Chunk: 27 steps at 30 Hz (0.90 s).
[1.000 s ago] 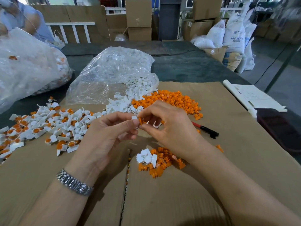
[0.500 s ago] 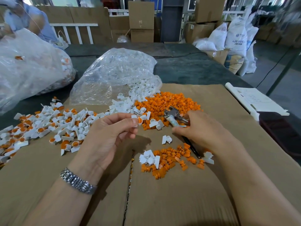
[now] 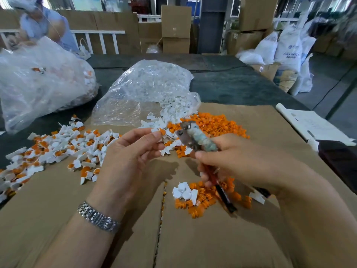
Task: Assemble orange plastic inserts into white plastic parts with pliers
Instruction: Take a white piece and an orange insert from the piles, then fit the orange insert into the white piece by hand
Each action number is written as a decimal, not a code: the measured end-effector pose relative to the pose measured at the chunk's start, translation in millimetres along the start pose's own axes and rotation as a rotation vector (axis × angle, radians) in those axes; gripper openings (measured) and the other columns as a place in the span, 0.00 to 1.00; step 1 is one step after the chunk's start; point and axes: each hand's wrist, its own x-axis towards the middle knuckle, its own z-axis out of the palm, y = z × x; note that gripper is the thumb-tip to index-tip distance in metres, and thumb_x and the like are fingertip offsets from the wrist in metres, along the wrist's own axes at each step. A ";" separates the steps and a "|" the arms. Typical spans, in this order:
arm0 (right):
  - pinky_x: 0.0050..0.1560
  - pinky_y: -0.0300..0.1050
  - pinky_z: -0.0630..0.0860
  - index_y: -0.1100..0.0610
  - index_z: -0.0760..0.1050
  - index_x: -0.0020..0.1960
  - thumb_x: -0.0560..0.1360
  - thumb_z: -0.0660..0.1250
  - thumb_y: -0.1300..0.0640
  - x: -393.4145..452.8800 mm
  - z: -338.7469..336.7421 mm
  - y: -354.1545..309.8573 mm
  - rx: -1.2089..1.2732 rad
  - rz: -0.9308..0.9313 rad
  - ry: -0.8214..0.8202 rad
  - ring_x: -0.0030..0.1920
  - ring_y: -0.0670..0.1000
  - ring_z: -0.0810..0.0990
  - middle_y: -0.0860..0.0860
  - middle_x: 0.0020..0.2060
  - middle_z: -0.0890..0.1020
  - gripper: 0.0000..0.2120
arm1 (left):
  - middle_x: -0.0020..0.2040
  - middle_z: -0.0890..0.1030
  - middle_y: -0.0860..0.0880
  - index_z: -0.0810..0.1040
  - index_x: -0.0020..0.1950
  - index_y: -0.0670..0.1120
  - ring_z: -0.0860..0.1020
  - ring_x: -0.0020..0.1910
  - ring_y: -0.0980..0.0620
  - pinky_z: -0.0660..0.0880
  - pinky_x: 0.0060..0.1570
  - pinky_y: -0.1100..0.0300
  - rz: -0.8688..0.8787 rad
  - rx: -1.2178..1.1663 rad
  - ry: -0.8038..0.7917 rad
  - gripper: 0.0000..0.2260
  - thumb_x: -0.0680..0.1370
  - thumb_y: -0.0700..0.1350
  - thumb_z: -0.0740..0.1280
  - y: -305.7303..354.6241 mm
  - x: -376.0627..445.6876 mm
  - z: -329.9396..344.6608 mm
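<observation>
With our left hand (image 3: 135,149) pinching a white part (image 3: 157,134) and its orange insert (image 3: 162,131) above the cardboard's (image 3: 251,120) far middle, and our right hand (image 3: 237,161) gripping the pliers (image 3: 195,139) just beside, a skewed squeeze could pop the insert loose.

A single head-worn camera looked forward and down from close above the cardboard sheet (image 3: 193,238), with both forearms entering from the bottom edge. Its wide view reached past the table (image 3: 231,84) to stacked boxes (image 3: 175,28).
</observation>
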 end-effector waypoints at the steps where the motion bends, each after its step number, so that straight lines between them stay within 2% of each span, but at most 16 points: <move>1: 0.56 0.64 0.80 0.63 0.78 0.49 0.83 0.63 0.51 0.1 6.2 -2.9 -0.023 -0.006 -0.013 0.46 0.58 0.87 0.57 0.41 0.86 0.15 | 0.41 0.84 0.44 0.83 0.48 0.40 0.82 0.38 0.52 0.80 0.37 0.65 0.003 -0.005 0.002 0.05 0.73 0.36 0.73 -0.1 0.0 -0.1; 4: 0.57 0.63 0.80 0.61 0.79 0.49 0.84 0.61 0.49 -1.0 19.6 -13.8 -0.053 -0.030 -0.037 0.47 0.57 0.86 0.55 0.42 0.86 0.16 | 0.39 0.84 0.45 0.83 0.47 0.41 0.82 0.37 0.52 0.79 0.36 0.65 0.020 0.009 -0.013 0.05 0.72 0.37 0.74 -0.9 0.1 0.9; 8: 0.56 0.68 0.78 0.62 0.78 0.51 0.84 0.61 0.47 -1.2 27.8 -21.3 -0.062 -0.027 -0.021 0.49 0.63 0.84 0.58 0.44 0.86 0.18 | 0.38 0.83 0.45 0.84 0.44 0.42 0.81 0.35 0.52 0.78 0.35 0.65 0.030 0.012 -0.011 0.04 0.70 0.37 0.75 -1.1 0.6 -0.3; 10: 0.55 0.66 0.79 0.61 0.77 0.51 0.84 0.60 0.47 -0.8 31.2 -23.0 -0.080 -0.023 -0.018 0.48 0.60 0.85 0.59 0.45 0.85 0.17 | 0.38 0.83 0.45 0.84 0.42 0.43 0.80 0.35 0.52 0.78 0.34 0.65 0.030 0.030 0.001 0.03 0.70 0.38 0.75 -1.4 0.9 -0.9; 12: 0.54 0.63 0.81 0.59 0.75 0.50 0.84 0.60 0.47 0.0 34.7 -22.3 -0.067 -0.019 -0.010 0.46 0.58 0.86 0.59 0.45 0.85 0.16 | 0.37 0.82 0.45 0.84 0.42 0.42 0.79 0.34 0.53 0.77 0.33 0.66 0.019 0.045 0.017 0.02 0.71 0.37 0.75 -2.0 0.8 -1.2; 16: 0.54 0.63 0.81 0.58 0.75 0.48 0.84 0.60 0.47 2.9 41.9 -18.8 0.012 -0.023 0.003 0.47 0.59 0.85 0.56 0.41 0.83 0.15 | 0.34 0.81 0.45 0.85 0.42 0.41 0.80 0.33 0.53 0.77 0.32 0.66 0.023 0.076 0.065 0.03 0.75 0.39 0.74 -2.6 0.3 -1.8; 20: 0.53 0.60 0.82 0.57 0.73 0.48 0.84 0.59 0.45 4.9 49.3 -16.7 0.015 -0.018 0.023 0.43 0.55 0.86 0.56 0.43 0.84 0.16 | 0.34 0.82 0.45 0.85 0.43 0.39 0.80 0.34 0.51 0.78 0.34 0.64 0.123 0.173 0.117 0.03 0.76 0.39 0.74 -5.9 0.6 0.2; 24: 0.52 0.58 0.83 0.58 0.73 0.49 0.84 0.58 0.45 5.7 53.1 -15.7 0.023 -0.011 0.033 0.39 0.53 0.85 0.55 0.41 0.83 0.16 | 0.34 0.82 0.45 0.85 0.43 0.39 0.79 0.33 0.51 0.79 0.34 0.64 0.145 0.193 0.122 0.04 0.76 0.39 0.74 -7.6 0.4 -0.5; 27: 0.42 0.49 0.82 0.57 0.72 0.49 0.84 0.58 0.45 5.2 55.7 -18.4 0.013 -0.027 0.070 0.33 0.47 0.81 0.53 0.39 0.81 0.15 | 0.34 0.82 0.45 0.85 0.44 0.38 0.79 0.33 0.52 0.79 0.35 0.64 0.152 0.188 0.113 0.04 0.76 0.39 0.74 -8.2 0.1 -2.4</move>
